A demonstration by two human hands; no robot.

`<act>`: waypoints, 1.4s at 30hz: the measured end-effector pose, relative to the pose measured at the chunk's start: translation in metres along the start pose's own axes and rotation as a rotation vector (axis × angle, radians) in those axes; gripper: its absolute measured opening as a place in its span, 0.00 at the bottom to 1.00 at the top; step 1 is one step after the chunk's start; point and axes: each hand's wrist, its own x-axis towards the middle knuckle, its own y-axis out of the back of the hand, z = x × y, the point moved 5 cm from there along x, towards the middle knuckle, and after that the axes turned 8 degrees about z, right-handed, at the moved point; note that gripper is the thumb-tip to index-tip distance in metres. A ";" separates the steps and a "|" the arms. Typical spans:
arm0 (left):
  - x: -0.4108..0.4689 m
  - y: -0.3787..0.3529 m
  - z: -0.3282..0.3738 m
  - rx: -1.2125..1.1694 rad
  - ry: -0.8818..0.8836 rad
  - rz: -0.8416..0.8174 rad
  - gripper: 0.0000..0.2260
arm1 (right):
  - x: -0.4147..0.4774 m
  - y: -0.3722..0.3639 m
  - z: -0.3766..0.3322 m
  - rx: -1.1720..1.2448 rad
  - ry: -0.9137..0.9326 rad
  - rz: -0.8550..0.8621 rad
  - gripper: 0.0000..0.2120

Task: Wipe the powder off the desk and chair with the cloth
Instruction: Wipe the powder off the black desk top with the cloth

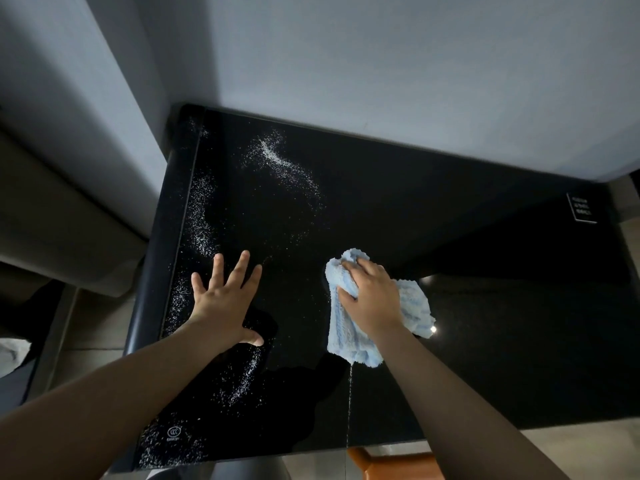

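Note:
A glossy black desk (467, 237) fills the middle of the head view. White powder (280, 164) lies scattered over its left half, in a streak at the back, a band along the left edge and a patch near the front. My right hand (372, 296) presses down on a crumpled light blue cloth (346, 334) at the desk's centre, fingers curled into its folds. My left hand (225, 299) lies flat on the desk with fingers spread, just right of the left powder band. An orange-brown chair part (391, 462) peeks out below the front edge.
A pale wall (381, 64) stands right behind the desk. A grey sofa or cushion (52, 209) sits to the left. A small white-printed label (581, 207) marks the desk's far right corner. The desk's right half shows no powder.

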 end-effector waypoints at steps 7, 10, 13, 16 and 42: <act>0.000 0.000 -0.001 0.039 -0.021 0.025 0.58 | -0.022 -0.001 0.000 0.024 -0.038 -0.021 0.25; -0.005 -0.001 -0.002 0.019 -0.062 0.052 0.56 | -0.033 -0.002 0.000 0.031 -0.042 -0.024 0.25; -0.019 -0.007 -0.003 0.018 -0.109 0.061 0.55 | -0.044 -0.003 -0.001 0.030 -0.046 -0.028 0.25; -0.037 -0.020 -0.004 0.014 -0.125 0.031 0.56 | -0.056 -0.003 -0.003 0.032 -0.058 -0.028 0.25; -0.061 -0.046 -0.007 0.101 -0.162 0.005 0.66 | -0.189 -0.012 -0.015 -0.018 -0.172 -0.101 0.26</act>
